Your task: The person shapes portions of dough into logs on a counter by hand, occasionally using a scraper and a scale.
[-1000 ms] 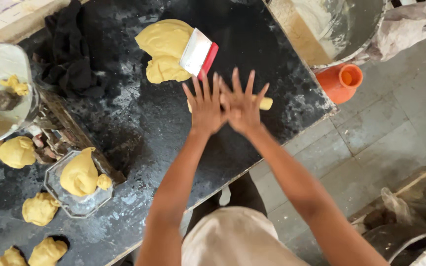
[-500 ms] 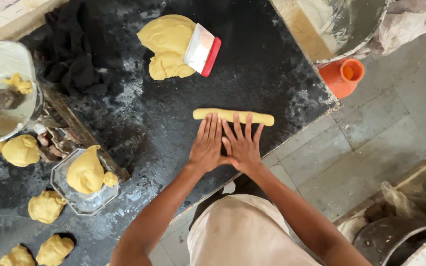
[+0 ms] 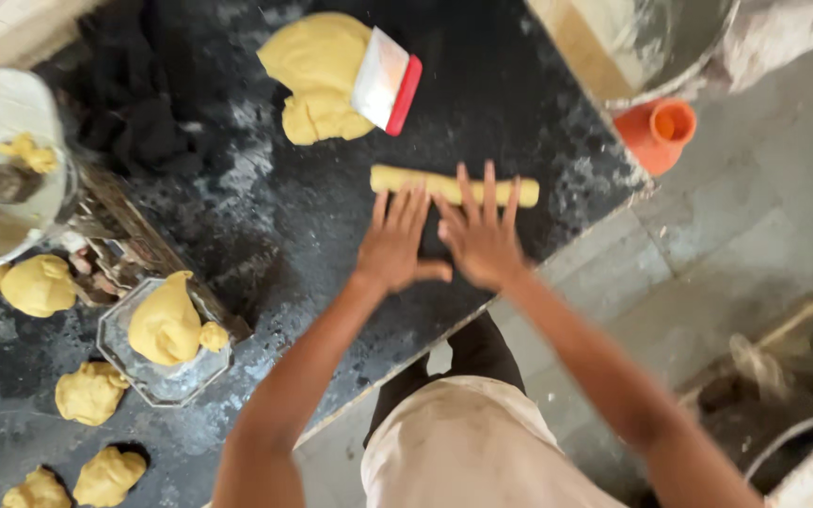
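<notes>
A dough roll (image 3: 454,185) is laid crosswise on the worktop (image 3: 265,226), the fingers (image 3: 482,193) of both flat hands set upon it — behind it a dough mass (image 3: 317,75) is topped by a scraper (image 3: 388,80), with small lumps (image 3: 91,392) left.

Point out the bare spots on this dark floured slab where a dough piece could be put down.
Bare patch: between the large yellow dough mass, the black cloth and the left hand. Crowded: the slab's left end, with small yellow dough lumps and the clear glass dish.
</notes>
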